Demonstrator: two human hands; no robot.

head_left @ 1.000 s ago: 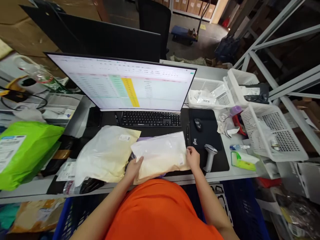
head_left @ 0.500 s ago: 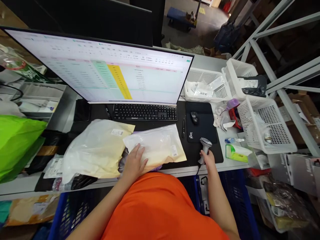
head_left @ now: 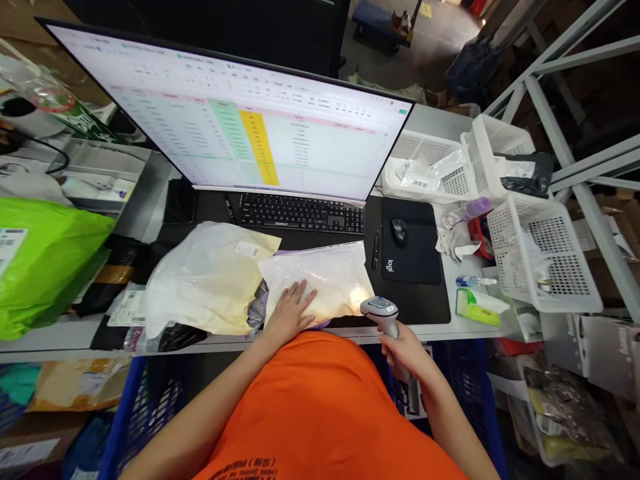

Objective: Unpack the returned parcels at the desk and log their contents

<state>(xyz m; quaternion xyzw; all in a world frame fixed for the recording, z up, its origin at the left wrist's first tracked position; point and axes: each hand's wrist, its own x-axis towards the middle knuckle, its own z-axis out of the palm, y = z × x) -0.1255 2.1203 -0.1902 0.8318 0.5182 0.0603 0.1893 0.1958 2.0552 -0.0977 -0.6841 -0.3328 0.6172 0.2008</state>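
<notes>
Two hands, one scanner, two pale packages side by side on one black desk mat (head_left: 425,310). Left hand (head_left: 290,312) open, palm down, fingers spread on the flat package (head_left: 320,267), holding nothing. Right hand (head_left: 406,350) closed round the grip of the grey scanner (head_left: 379,307), its head by the package's lower right corner; bright spot on the package there, can't tell if they touch. Flat package lies at the mat's near edge, in front of the person, right of the bulky package (head_left: 205,280), which has one label visible. Behind: one keyboard (head_left: 303,213), below one lit screen (head_left: 225,127). To the right: one pen (head_left: 376,250), one mouse (head_left: 399,231) on one mouse pad (head_left: 413,263), then three white baskets, the nearest (head_left: 575,303) at far right. To the left: one bright green bag (head_left: 50,260), one phone (head_left: 179,200), one green bottle (head_left: 83,119) lying tilted.
</notes>
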